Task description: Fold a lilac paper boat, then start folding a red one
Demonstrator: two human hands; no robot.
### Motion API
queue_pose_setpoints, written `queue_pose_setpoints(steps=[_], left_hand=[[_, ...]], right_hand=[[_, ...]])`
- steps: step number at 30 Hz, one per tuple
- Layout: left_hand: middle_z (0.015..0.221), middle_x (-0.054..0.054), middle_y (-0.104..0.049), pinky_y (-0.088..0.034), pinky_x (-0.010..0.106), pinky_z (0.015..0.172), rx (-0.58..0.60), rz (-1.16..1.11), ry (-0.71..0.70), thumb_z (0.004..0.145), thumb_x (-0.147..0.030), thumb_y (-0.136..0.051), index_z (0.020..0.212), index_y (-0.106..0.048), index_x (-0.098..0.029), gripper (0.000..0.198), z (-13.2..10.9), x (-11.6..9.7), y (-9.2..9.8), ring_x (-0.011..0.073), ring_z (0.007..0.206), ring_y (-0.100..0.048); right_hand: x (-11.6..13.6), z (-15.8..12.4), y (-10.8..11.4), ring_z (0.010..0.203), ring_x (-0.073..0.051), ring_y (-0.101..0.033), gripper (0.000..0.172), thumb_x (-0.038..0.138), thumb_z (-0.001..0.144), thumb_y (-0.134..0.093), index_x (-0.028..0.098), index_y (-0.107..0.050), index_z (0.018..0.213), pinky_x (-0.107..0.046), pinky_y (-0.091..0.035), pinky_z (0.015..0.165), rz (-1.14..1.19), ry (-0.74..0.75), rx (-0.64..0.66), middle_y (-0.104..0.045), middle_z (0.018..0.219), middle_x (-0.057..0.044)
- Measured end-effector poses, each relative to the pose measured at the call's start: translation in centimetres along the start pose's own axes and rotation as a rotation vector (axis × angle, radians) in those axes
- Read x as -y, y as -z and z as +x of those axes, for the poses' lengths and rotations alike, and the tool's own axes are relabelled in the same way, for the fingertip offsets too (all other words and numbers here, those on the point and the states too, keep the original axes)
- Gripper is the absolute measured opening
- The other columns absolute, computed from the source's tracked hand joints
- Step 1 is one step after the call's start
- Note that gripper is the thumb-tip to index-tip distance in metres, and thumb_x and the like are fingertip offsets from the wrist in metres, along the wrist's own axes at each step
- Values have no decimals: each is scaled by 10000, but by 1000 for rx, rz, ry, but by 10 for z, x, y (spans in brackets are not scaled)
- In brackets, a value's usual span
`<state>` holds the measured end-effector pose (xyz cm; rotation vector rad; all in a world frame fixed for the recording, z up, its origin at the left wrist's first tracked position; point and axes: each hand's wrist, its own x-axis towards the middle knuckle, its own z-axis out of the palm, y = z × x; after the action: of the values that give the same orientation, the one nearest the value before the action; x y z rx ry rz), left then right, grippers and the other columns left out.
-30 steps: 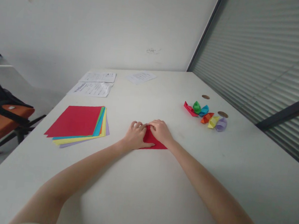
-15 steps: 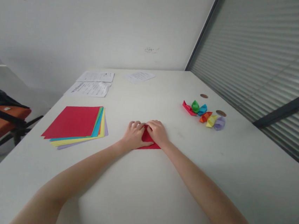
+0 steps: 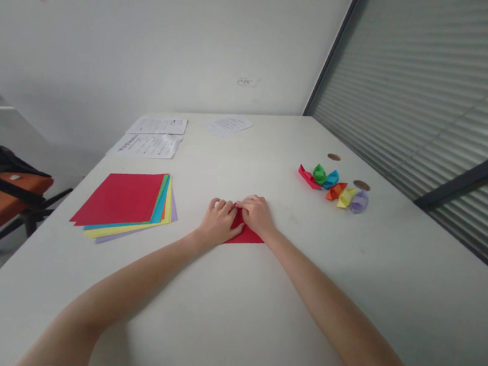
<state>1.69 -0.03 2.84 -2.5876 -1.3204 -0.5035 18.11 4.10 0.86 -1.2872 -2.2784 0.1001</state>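
Observation:
A folded red paper (image 3: 245,236) lies on the white table (image 3: 196,316), its upper part covered by both hands. My left hand (image 3: 218,222) is on the paper's left side, fingers curled and thumb lying across the red surface. On the right side, my right hand (image 3: 256,213) has its fingers bent together at the paper's top corner, near the left fingertips. Both hands are closed on the paper, and their fingertips nearly meet.
At the left lies a fanned stack of coloured sheets (image 3: 121,199), red on top. Several small folded paper pieces (image 3: 337,191) sit at the right. Printed pages (image 3: 149,144) lie at the back left. An orange chair (image 3: 19,190) stands beyond the left edge.
My left thumb has drawn up and in from the paper's lower part, so more red shows there. My right hand has shifted very slightly left.

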Motion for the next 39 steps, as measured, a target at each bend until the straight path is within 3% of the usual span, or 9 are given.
queue_pose_setpoints(steps=[2,4,8,13,18,24,30,35,39], left_hand=[[1008,133,-662,-445,446,895,39,-13,-58,916,-283,-475,1011,-663,-140,255,-7,-11,5,259,918,-612],[920,120,-671,-478,420,844,66,-81,-97,933,-249,-438,941,-668,-148,252,-17,-26,10,247,889,-628],[1045,150,-659,-479,421,944,59,-201,-126,932,-513,-437,1048,-646,-120,460,-36,-57,18,280,1035,-615],[1306,188,-565,-349,506,1108,141,-274,-138,889,-676,-381,1316,-515,-82,743,-46,-76,20,345,1271,-487],[1471,210,-424,-263,572,1138,234,-261,-78,846,-766,-317,1433,-385,-60,921,-55,-84,20,398,1386,-341],[1535,186,-324,-228,584,1149,283,-243,-44,837,-778,-308,1466,-337,-66,950,-67,-89,28,398,1419,-280],[1482,195,-418,-298,529,1128,277,-219,-43,857,-756,-307,1450,-370,-89,895,-73,-83,37,347,1367,-394],[1277,202,-576,-376,515,1039,262,-134,39,815,-793,-342,1398,-445,-84,924,-75,-80,43,355,1178,-527],[1166,178,-600,-417,512,950,240,-85,54,809,-803,-327,1355,-496,-112,897,-78,-78,47,337,1066,-546]], right_hand=[[1,-1,1,987,-207,-583,318,77,853,-472,208,-753,923,-362,-374,892,-2,-10,8,-753,981,-42],[2,-2,1,990,-209,-575,322,70,843,-476,207,-757,921,-365,-369,897,2,-20,16,-753,992,-41],[4,-4,1,997,-217,-573,335,49,830,-471,198,-758,916,-373,-366,907,18,-13,22,-754,1000,-37],[6,-5,3,976,-212,-574,331,47,832,-469,191,-757,908,-366,-368,902,19,19,6,-756,981,-33],[8,-7,6,977,-216,-570,328,53,836,-477,201,-760,909,-374,-356,900,-9,6,6,-756,982,-30],[9,-9,8,981,-220,-564,325,58,844,-479,209,-758,915,-381,-343,895,-17,0,24,-757,973,-32],[8,-9,8,974,-227,-556,324,71,855,-474,215,-760,904,-390,-340,888,-8,-10,20,-757,974,-31],[8,-10,8,967,-222,-552,325,69,857,-470,211,-759,905,-385,-339,885,1,-9,22,-756,981,-30],[8,-11,9,970,-224,-550,314,75,861,-478,210,-759,899,-385,-330,888,1,-7,21,-756,970,-29]])
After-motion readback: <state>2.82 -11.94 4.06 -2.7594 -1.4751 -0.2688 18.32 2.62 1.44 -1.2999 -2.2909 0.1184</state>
